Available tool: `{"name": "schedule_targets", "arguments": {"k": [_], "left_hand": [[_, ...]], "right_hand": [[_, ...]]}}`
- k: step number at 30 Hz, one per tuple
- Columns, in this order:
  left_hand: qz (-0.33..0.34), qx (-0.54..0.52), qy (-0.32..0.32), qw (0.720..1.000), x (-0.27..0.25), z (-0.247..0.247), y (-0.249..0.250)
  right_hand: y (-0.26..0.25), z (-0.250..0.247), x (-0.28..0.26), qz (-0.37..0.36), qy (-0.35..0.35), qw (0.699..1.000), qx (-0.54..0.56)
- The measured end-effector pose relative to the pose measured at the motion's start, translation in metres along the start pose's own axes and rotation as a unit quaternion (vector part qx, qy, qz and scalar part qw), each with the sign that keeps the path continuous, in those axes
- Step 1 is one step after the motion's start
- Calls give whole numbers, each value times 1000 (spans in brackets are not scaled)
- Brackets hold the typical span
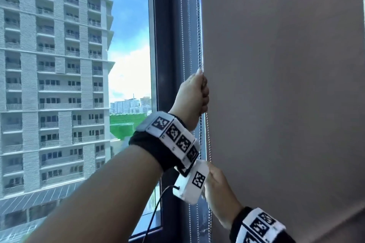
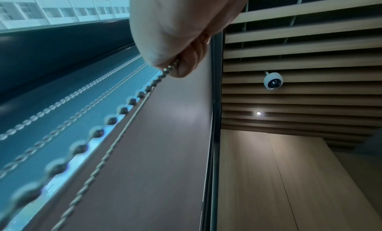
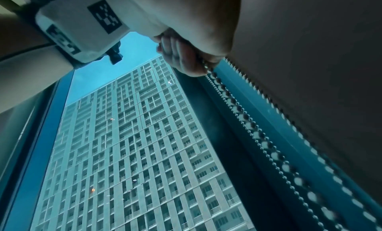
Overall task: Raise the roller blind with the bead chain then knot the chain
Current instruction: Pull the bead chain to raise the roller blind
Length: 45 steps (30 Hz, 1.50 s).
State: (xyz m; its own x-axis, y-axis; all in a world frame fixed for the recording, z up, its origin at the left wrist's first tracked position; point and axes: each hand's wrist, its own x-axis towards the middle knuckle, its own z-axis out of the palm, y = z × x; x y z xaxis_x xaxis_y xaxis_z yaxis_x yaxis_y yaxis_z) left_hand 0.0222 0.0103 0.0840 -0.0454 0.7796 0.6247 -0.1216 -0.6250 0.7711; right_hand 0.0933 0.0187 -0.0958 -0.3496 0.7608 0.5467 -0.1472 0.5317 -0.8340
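So the bead chain (image 1: 199,49) runs straight down the middle of the head view, right along the left edge of the blind (image 1: 276,85), which fills the whole right half of the frame and is still down past the bottom of the picture. There's more than one strand hanging there, a darker one and a shinier one side by side, plus another pair further left against the dark window frame (image 1: 167,45).

My left hand (image 1: 194,96) is the upper one, about mid-frame, fist wrapped around the chain with the thumb pointing up along it. In the left wrist view you can see the beads coming out from under my curled fingers (image 2: 186,66), so that's a proper hold. My right hand (image 1: 217,185) is lower, toward the bottom centre, and it's got the chain too; the right wrist view shows the strand slipping in between my fingers (image 3: 181,58). The chain is pulled straight between the two hands.

Both wrists have black bands with white blocks on them, covered in black and white square code patterns, no readable words. A thin black cable (image 1: 156,211) dangles off the left one.

Through the glass on the left there's a tall grey apartment tower (image 1: 53,65), blue sky, some green down low. The left wrist view also catches a slatted ceiling and a little round white camera (image 2: 272,80) in the upper right.
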Motion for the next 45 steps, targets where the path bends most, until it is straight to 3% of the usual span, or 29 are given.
{"name": "schedule_targets", "arguments": {"k": [3, 6, 9, 13, 17, 21, 24, 27, 32, 39, 45], "left_hand": [[-2, -7, -12, 1000, -11, -6, -16], [-10, 6, -15, 1000, -25, -15, -37], [-23, 15, -7, 1000, -41, -22, -56], [-43, 21, -9, 999, -60, -26, -72], [-69, 48, -24, 996, -73, -30, -93], [-95, 38, -43, 994, -90, -37, -117], [-158, 29, -87, 983, -97, -44, -126], [-184, -56, -107, 975, -93, -50, -119], [-78, -31, -88, 993, -51, -44, -67], [-14, -20, -49, 998, 3, -4, 29], [-27, 18, -5, 999, 10, 2, 15]], "right_hand": [[-9, -5, 3, 34, 7, 999, -21], [-23, -10, 23, -9, 30, 999, -36], [-46, -10, 48, -62, 52, 996, 31], [-82, -8, 75, -92, 82, 992, 34], [-111, -3, 84, -103, 69, 990, 60], [-100, -1, 80, -99, 93, 990, 45], [-81, 1, 71, -121, 114, 986, -14], [-67, -3, 68, -121, 120, 985, -19], [-61, -2, 54, -112, 93, 989, 25], [-31, 2, 31, -89, 76, 993, 0], [12, -1, 10, -40, 48, 998, -26]]}}
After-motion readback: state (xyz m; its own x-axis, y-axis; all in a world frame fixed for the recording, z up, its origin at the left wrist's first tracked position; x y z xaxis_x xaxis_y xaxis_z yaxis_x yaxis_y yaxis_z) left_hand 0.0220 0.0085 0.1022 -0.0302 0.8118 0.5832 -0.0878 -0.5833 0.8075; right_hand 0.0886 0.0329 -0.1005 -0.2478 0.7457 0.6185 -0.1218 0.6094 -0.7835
